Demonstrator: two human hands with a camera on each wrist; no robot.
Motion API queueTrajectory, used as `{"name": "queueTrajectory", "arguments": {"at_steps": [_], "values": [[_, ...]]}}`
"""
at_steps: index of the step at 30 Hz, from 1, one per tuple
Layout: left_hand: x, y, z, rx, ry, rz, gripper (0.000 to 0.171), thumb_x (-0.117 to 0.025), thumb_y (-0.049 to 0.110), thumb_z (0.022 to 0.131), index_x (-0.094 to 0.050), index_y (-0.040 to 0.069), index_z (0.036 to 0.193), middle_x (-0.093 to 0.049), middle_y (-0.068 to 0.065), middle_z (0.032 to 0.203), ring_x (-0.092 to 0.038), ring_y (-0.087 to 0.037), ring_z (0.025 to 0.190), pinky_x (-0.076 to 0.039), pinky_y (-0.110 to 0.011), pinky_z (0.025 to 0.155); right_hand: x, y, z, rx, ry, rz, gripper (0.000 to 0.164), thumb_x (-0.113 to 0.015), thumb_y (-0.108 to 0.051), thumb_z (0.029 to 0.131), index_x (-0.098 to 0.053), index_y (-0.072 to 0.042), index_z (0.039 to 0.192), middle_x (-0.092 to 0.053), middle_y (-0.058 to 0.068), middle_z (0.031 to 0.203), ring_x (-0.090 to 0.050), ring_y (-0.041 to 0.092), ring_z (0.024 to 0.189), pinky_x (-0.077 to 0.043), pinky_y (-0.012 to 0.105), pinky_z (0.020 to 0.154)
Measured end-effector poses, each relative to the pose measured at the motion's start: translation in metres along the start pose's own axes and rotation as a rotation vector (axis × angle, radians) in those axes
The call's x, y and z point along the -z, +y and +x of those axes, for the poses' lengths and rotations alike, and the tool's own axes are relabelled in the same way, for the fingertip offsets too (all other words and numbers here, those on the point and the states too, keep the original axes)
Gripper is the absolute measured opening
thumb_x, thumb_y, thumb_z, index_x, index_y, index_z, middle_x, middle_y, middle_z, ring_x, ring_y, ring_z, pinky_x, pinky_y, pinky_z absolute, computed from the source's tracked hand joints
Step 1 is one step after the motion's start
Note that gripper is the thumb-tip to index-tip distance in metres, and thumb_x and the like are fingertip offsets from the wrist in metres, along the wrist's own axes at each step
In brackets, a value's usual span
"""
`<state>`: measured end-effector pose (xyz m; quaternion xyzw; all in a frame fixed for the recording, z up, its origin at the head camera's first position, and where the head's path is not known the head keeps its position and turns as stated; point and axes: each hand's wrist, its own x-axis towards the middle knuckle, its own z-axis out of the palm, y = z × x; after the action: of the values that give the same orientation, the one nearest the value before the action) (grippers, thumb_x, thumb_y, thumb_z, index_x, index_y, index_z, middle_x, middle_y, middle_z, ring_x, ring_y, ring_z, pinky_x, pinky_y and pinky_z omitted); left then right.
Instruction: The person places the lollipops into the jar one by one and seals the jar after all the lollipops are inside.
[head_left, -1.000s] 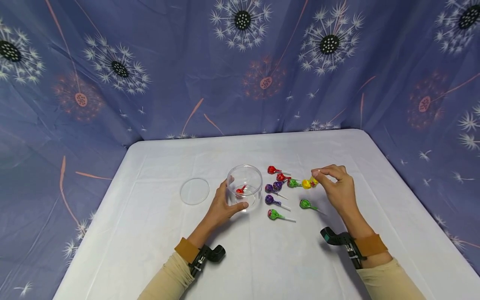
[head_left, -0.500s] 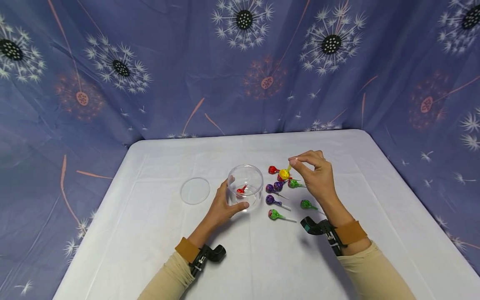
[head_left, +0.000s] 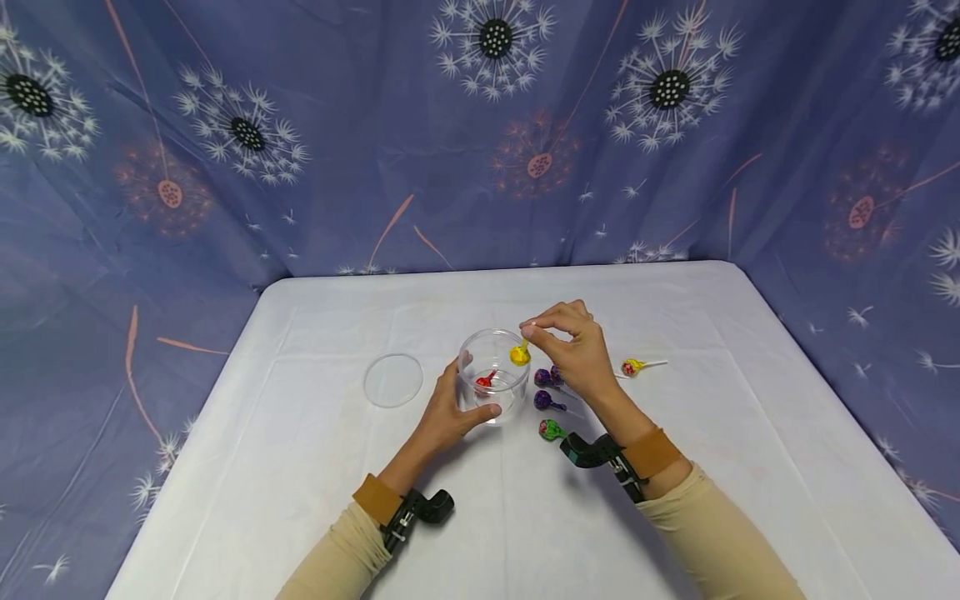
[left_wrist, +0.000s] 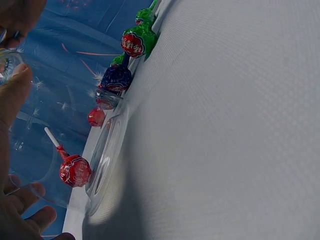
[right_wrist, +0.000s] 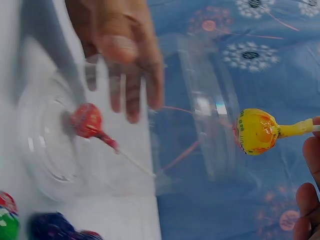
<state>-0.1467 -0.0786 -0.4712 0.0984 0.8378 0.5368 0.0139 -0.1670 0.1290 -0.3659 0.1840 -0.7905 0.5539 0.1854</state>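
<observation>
My left hand (head_left: 447, 414) grips a clear plastic jar (head_left: 507, 398) standing upright on the table, thumb at its near side. A red lollipop (head_left: 486, 381) lies inside, also plain in the left wrist view. My right hand (head_left: 573, 348) pinches a yellow lollipop (head_left: 520, 356) by its stick, candy end down, at the right part of the jar's rim. In the right wrist view the yellow candy (right_wrist: 257, 131) hangs right by the jar's mouth. Just right of the jar lie purple lollipops (head_left: 543, 401) and a green lollipop (head_left: 551, 429), partly covered by my right arm.
A round clear lid (head_left: 393, 381) lies flat left of the jar. Another yellow lollipop (head_left: 632, 367) rests on the white tablecloth (head_left: 315, 467) beyond my right wrist. A blue dandelion-print curtain (head_left: 337, 167) hangs behind the table.
My right hand has lifted the yellow lollipop and carried it left to the jar's rim, uncovering another yellow one. My left hand has stayed on the jar.
</observation>
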Motion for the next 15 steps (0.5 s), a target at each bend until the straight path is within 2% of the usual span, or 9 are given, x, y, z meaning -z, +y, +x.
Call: {"name": "queueTrajectory", "arguments": {"at_steps": [2,5,10,15], "values": [[0.000,-0.001,0.000,-0.006,-0.002,-0.002,0.097,-0.082,0.035,0.071,-0.027,0.013,0.147,-0.036,-0.010,0.149,-0.032,-0.029,0.139,-0.024,-0.050,0.116,-0.007,0.012,-0.001,0.016,-0.010,-0.005,0.007,-0.072,-0.003,0.080,-0.075,-0.002,0.087,-0.067,0.014,0.083,-0.043,0.007,0.086,-0.031,0.026,0.079],[0.000,-0.001,0.001,-0.006,-0.003,-0.002,0.097,-0.082,0.036,0.071,-0.027,0.013,0.147,-0.036,-0.009,0.149,-0.034,-0.028,0.138,-0.025,-0.049,0.115,-0.015,0.020,-0.003,0.044,-0.034,-0.035,0.006,-0.074,-0.008,0.080,-0.076,-0.007,0.085,-0.069,0.009,0.081,-0.043,0.009,0.084,-0.031,0.026,0.076],[0.000,0.000,-0.001,0.007,-0.003,0.011,0.097,-0.082,0.036,0.071,-0.026,0.014,0.148,-0.036,-0.010,0.149,-0.033,-0.028,0.138,-0.026,-0.049,0.115,-0.024,0.028,-0.008,0.074,-0.074,-0.089,0.007,-0.075,-0.017,0.079,-0.077,-0.011,0.083,-0.069,0.001,0.080,-0.044,0.011,0.083,-0.032,0.028,0.076],[0.000,0.000,-0.001,0.007,-0.003,0.007,0.096,-0.081,0.035,0.072,-0.026,0.014,0.148,-0.036,-0.010,0.149,-0.034,-0.028,0.137,-0.026,-0.049,0.114,-0.030,0.033,-0.011,0.100,-0.101,-0.130,0.006,-0.076,-0.019,0.078,-0.076,-0.014,0.082,-0.068,-0.002,0.079,-0.042,0.010,0.083,-0.029,0.032,0.078]]}}
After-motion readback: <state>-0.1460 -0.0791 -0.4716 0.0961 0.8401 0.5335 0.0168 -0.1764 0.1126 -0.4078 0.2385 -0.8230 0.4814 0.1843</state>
